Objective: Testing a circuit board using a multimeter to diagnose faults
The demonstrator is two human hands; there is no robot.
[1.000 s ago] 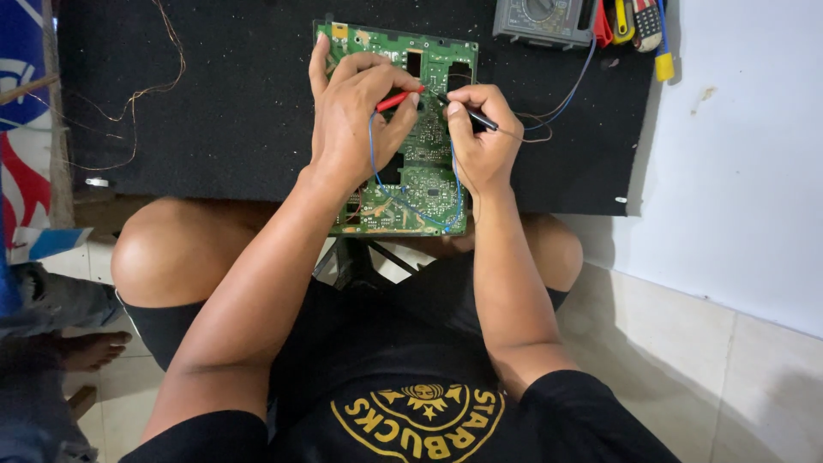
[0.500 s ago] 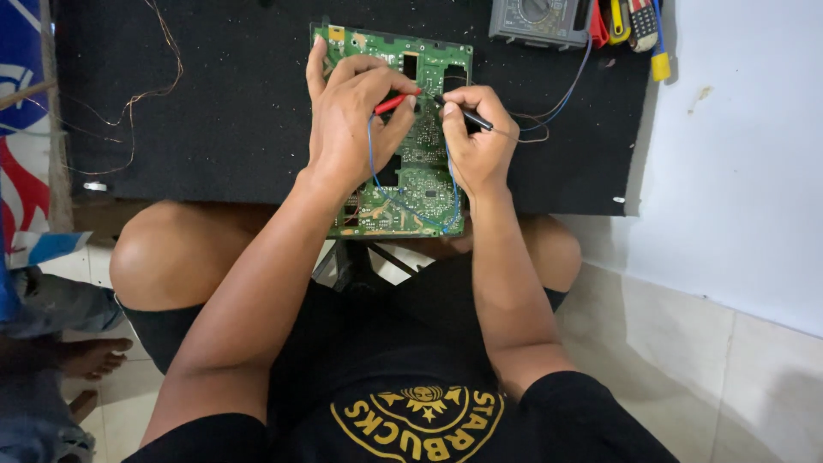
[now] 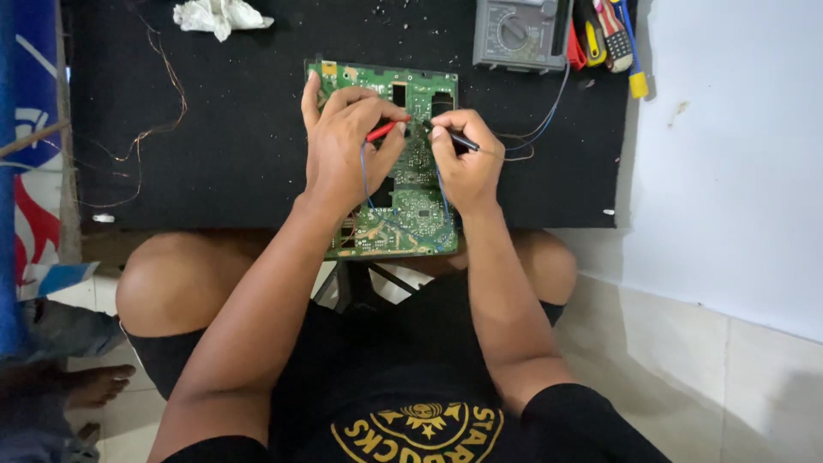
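- The green circuit board point(image 3: 403, 184) lies flat on the black mat point(image 3: 214, 154), and its near edge hangs over the mat's front edge, above the person's lap.
- The left hand point(image 3: 347, 146) rests on the left half of the board; the fingers are curled narrow around a red probe point(image 3: 383, 130), whose tip points toward the board's middle.
- The right hand point(image 3: 463, 163) rests on the right half of the board; the fingers are pinched closed on a black probe point(image 3: 454, 137), whose tip also points at the middle.
- The two probe tips are very near each other above the board's upper centre, between both hands; I cannot tell if they touch the board.
- Thin blue wires point(image 3: 549, 107) run from the hands, to the right of the board, up to a grey multimeter point(image 3: 519, 34) beyond the board's upper right corner.
- Screwdrivers point(image 3: 613, 34) with red and yellow handles lie just right of the multimeter.
- A crumpled white cloth point(image 3: 219, 15) lies beyond the board's upper left corner.
- Thin brown wire point(image 3: 163, 111) curls on the mat left of the board.
- A blue, red and white banner point(image 3: 30, 171) is far left of the board, beside the mat's edge.
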